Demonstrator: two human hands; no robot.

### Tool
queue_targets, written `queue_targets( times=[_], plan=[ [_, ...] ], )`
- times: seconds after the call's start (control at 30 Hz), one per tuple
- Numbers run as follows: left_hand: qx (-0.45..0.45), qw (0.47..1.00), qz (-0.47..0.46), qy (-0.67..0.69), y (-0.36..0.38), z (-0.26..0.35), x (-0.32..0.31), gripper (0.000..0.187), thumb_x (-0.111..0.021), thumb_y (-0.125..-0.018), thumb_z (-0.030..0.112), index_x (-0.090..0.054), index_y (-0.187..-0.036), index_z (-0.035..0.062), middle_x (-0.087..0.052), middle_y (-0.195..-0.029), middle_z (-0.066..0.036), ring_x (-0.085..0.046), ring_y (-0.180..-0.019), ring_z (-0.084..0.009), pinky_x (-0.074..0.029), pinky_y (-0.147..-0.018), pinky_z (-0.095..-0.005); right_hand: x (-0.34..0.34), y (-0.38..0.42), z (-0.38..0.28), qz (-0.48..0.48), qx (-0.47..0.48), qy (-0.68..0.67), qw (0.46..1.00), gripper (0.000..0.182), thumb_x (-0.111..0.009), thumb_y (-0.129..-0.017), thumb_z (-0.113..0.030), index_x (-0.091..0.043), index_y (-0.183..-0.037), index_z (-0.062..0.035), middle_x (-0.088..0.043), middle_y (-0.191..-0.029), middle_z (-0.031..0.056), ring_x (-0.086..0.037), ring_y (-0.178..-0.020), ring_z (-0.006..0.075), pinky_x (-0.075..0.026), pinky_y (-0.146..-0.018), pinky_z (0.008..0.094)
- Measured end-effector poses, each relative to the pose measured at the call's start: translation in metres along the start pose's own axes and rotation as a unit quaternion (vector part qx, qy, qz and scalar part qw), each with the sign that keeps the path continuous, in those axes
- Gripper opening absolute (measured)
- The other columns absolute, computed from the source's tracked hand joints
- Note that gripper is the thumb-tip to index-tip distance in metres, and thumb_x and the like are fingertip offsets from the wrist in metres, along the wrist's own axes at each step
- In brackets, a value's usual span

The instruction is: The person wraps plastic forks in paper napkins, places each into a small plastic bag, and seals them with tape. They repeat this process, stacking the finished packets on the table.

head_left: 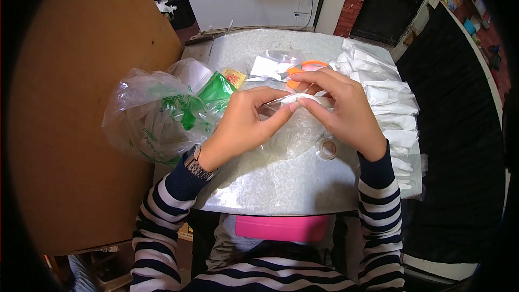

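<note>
Over the middle of the table, my left hand (251, 116) and my right hand (346, 105) meet with thumbs nearly touching. Both are closed on the top edge of a clear plastic bag (296, 135), where a folded white strip (294, 99) shows between the fingers. The bag's crinkled body hangs down below my hands onto the tabletop. Orange-handled scissors (314, 65) lie just behind my right hand, partly covered by its fingers. A small roll of tape (327, 149) rests flat below my right palm.
A large clear bag with green print (157, 113) is heaped on the left beside a wooden panel (97, 113). Behind it lies a yellow packet (235, 77). Overlapping white packets (386, 94) line the table's right side. Something pink (281, 227) sits at the front edge.
</note>
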State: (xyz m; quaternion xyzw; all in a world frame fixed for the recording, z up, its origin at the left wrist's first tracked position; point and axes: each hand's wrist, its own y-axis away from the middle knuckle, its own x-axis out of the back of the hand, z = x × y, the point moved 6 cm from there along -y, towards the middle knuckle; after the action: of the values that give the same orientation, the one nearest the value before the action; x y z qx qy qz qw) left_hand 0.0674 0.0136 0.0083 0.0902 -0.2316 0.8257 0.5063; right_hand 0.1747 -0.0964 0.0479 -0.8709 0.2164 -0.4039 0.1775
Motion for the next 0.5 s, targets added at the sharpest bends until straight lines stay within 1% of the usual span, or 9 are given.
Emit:
queue_targets(
  times=[0.13, 0.23, 0.33, 0.43, 0.5],
  plan=[
    [0.004, 1.0, -0.018, -0.019, 0.0, -0.002, 0.0, 0.026, -0.068, -0.089, 0.011, -0.067, -0.107, -0.0073, -0.069, -0.096, -0.011, -0.063, -0.083, -0.0101, -0.053, -0.075, -0.0244, -0.001, 0.0, -0.002, 0.0, 0.012, 0.005, 1.0, 0.037, -0.068, -0.078, -0.002, -0.062, -0.114, -0.0017, -0.06, -0.102, 0.0141, -0.064, -0.087, 0.0259, -0.051, -0.078, 0.0329],
    [0.005, 0.999, -0.036, -0.02, 0.0, -0.006, -0.002, 0.025, -0.067, -0.09, 0.01, -0.066, -0.108, -0.0073, -0.069, -0.097, -0.011, -0.064, -0.084, -0.0102, -0.053, -0.075, -0.0247, -0.004, 0.001, -0.001, -0.008, 0.041, 0.018, 0.999, 0.037, -0.069, -0.078, -0.002, -0.061, -0.113, -0.0013, -0.059, -0.103, 0.0145, -0.063, -0.088, 0.0262, -0.051, -0.078, 0.0326],
    [0.034, 0.998, -0.053, -0.007, 0.0, -0.011, -0.004, 0.026, -0.065, -0.092, 0.009, -0.064, -0.112, -0.0073, -0.069, -0.099, -0.011, -0.066, -0.086, -0.012, -0.055, -0.075, -0.0254, -0.006, 0.002, -0.003, -0.004, 0.05, 0.028, 0.998, 0.034, -0.07, -0.079, -0.006, -0.061, -0.112, -0.0016, -0.059, -0.103, 0.0137, -0.063, -0.087, 0.0262, -0.051, -0.077, 0.0326],
    [0.094, 0.993, -0.042, 0.049, 0.001, -0.019, -0.005, 0.027, -0.062, -0.094, 0.009, -0.061, -0.115, -0.0082, -0.069, -0.102, -0.012, -0.069, -0.089, -0.0162, -0.057, -0.074, -0.0267, -0.008, 0.004, 0.001, -0.001, 0.028, 0.069, 0.997, 0.035, -0.072, -0.08, -0.014, -0.061, -0.111, -0.0017, -0.059, -0.102, 0.0123, -0.062, -0.09, 0.0278, -0.05, -0.081, 0.036],
    [0.093, 0.993, -0.012, 0.071, 0.0, -0.025, -0.003, 0.028, -0.06, -0.095, 0.008, -0.06, -0.116, -0.0092, -0.069, -0.101, -0.014, -0.07, -0.089, -0.0192, -0.058, -0.073, -0.0275, -0.002, 0.002, 0.0, 0.021, 0.055, 0.183, 0.981, 0.037, -0.073, -0.08, -0.021, -0.062, -0.11, -0.0018, -0.059, -0.103, 0.0112, -0.06, -0.092, 0.0288, -0.048, -0.085, 0.0384]
  ],
)
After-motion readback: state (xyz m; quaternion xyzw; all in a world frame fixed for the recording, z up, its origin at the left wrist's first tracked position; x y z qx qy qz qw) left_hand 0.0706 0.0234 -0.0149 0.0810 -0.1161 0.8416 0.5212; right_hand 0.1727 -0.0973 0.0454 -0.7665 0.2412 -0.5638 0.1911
